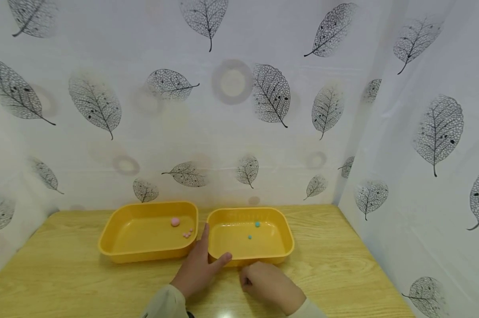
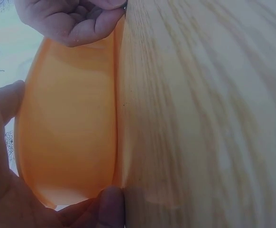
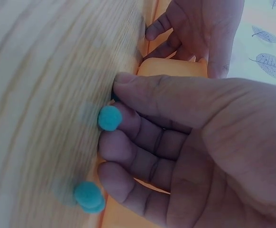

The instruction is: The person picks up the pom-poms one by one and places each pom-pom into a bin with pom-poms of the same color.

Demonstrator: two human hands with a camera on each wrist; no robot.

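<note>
My left hand [image 1: 197, 267] spans the front left corner of the right yellow tray [image 1: 290, 240]. Its fingers lie along the tray's side and its thumb [image 1: 224, 259] stretches over the front rim. Just in front of that tray, my right hand [image 1: 269, 282] is low over the table, fingers curled, thumb and forefinger pinching a mostly hidden small dark teal pom-pom [image 3: 115, 95]. A teal pom-pom [image 3: 110, 118] shows beside its fingertips in the right wrist view, with further teal pom-poms [image 3: 88, 194] near the little finger. Inside the right tray lie two teal pom-poms [image 1: 257, 224].
To the left stands a larger yellow tray [image 1: 124, 256] holding a big pink pom-pom [image 1: 175, 221] and several small pink ones [image 1: 186, 235]. Both trays sit on a wood-grain table [image 1: 334, 269]. A leaf-print curtain [image 1: 231, 132] rises behind and at the sides.
</note>
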